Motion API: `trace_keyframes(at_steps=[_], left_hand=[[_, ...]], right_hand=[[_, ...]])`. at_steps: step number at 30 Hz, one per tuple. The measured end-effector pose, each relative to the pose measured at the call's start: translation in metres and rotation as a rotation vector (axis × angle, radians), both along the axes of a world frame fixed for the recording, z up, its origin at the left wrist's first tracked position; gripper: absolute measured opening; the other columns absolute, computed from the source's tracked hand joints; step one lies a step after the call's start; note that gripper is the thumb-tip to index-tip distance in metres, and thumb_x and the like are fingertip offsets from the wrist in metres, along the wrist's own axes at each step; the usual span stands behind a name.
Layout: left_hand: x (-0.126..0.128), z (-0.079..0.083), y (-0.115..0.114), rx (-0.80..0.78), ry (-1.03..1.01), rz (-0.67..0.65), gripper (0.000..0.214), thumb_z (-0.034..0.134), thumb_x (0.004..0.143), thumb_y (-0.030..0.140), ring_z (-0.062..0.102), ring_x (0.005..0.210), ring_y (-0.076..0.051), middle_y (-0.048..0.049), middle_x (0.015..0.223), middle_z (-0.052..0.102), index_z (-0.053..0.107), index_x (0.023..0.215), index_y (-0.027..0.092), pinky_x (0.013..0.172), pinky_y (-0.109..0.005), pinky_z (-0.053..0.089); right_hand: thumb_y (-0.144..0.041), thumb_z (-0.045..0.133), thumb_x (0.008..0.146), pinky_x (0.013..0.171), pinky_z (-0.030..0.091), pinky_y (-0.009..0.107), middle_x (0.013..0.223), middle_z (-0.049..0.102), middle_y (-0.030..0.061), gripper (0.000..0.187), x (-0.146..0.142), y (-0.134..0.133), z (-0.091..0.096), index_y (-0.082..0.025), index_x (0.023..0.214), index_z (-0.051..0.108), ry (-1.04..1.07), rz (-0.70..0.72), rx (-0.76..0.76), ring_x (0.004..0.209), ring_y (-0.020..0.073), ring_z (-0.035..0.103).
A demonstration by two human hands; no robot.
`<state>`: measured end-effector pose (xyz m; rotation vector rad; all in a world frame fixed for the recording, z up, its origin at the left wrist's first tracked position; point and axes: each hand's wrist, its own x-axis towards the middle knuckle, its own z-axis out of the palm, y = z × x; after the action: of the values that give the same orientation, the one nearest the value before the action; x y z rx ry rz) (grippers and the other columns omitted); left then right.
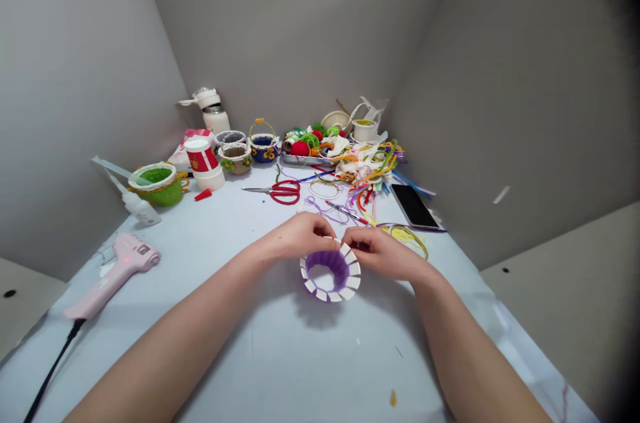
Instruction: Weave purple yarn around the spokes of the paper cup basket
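A small cup (354, 269) with a white rim cut into flared tabs and purple yarn around its inside is held between my two hands over the table. My left hand (307, 235) grips its far rim on the left, thumb and fingers closed on the edge. On the right side of the rim, my right hand (377, 249) has its fingers bent and pressed against the cup. The cup tilts so that its opening faces me. Parts of the fingertips are hidden behind the rim.
Red-handled scissors (285, 192), a pen (347, 212) and a phone (414, 205) lie beyond my hands. At left are a pink glue gun (113, 276), a glue bottle (141, 208) and a green basket (159, 184). Yarn balls (301, 148) and pipe cleaners (373, 166) crowd the back.
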<state>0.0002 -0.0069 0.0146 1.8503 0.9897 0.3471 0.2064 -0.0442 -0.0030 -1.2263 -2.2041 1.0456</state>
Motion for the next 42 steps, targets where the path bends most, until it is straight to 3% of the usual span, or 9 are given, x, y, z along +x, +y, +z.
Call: trace_keyframes(at_steps=[12,17,23,30,37,42], left_hand=[[0.000,-0.010,0.004,0.052,0.082,0.094,0.025,0.060,0.067,0.038,0.053,0.062,-0.013,0.0002,0.068,0.063,0.067,0.075,0.016,0.057,-0.023,0.041],[0.001,-0.014,0.005,0.070,0.088,0.101,0.025,0.059,0.067,0.039,0.053,0.061,-0.013,0.0005,0.066,0.063,0.066,0.073,0.016,0.056,-0.023,0.041],[0.000,-0.012,0.004,0.068,0.081,0.102,0.024,0.058,0.067,0.038,0.053,0.062,-0.013,0.0007,0.066,0.062,0.065,0.071,0.016,0.056,-0.023,0.040],[-0.004,-0.009,0.005,0.043,0.103,0.097,0.023,0.057,0.067,0.037,0.053,0.063,-0.013,0.0008,0.068,0.062,0.064,0.074,0.016,0.056,-0.023,0.040],[-0.010,0.000,0.006,0.002,0.139,0.052,0.017,0.056,0.066,0.029,0.052,0.063,-0.012,0.0018,0.069,0.060,0.061,0.076,0.016,0.053,-0.021,0.038],[-0.010,0.006,0.003,0.012,0.111,-0.003,0.025,0.059,0.067,0.032,0.057,0.069,-0.013,0.0004,0.078,0.064,0.062,0.087,0.017,0.056,-0.021,0.042]], right_hand=[[-0.033,0.057,0.084,0.054,0.040,0.024,0.068,0.058,-0.0002,0.017,0.016,-0.004,0.008,-0.017,0.083,0.061,0.080,-0.149,-0.076,0.057,0.0111,0.051],[-0.030,0.057,0.086,0.055,0.038,0.023,0.072,0.058,-0.0001,0.015,0.005,-0.010,0.010,-0.017,0.080,0.062,0.072,-0.195,0.047,0.061,0.0106,0.049],[-0.023,0.056,0.087,0.062,0.039,0.024,0.075,0.059,0.0009,0.012,0.002,-0.015,0.021,-0.018,0.079,0.064,-0.028,-0.081,0.195,0.068,0.0118,0.051],[-0.023,0.052,0.089,0.062,0.040,0.023,0.078,0.061,0.0022,0.014,0.011,-0.013,0.023,-0.018,0.083,0.064,-0.043,-0.050,0.133,0.068,0.0117,0.053],[-0.021,0.052,0.086,0.060,0.040,0.021,0.076,0.062,0.0013,0.014,0.007,-0.006,0.012,-0.017,0.082,0.064,-0.057,0.024,0.015,0.068,0.0117,0.053],[-0.020,0.052,0.084,0.058,0.037,0.020,0.072,0.059,-0.0003,0.013,0.001,-0.004,0.004,-0.016,0.077,0.061,-0.078,0.023,0.032,0.066,0.0110,0.050]])
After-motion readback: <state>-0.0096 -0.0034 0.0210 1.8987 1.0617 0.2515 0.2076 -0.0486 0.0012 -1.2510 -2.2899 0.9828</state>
